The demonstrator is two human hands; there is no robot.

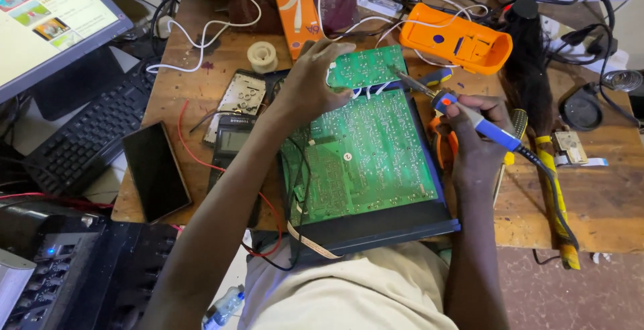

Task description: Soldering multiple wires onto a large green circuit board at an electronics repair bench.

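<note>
My pale shirt fills the bottom of the view, and just past it the dark chassis rests at the edge of the wooden bench, with the large green circuit board lying on it, solder side up. At its far end my left hand is clamped on the small green board, tilting it up on its white wires. My right hand is closed around the blue-handled soldering iron, its tip just at the small board's right edge. I judge this the soldering step on that small board; the touch needs the board held steady and the tip placed finely on one joint. Beyond lie an orange meter case, a solder reel and a keyboard.
</note>
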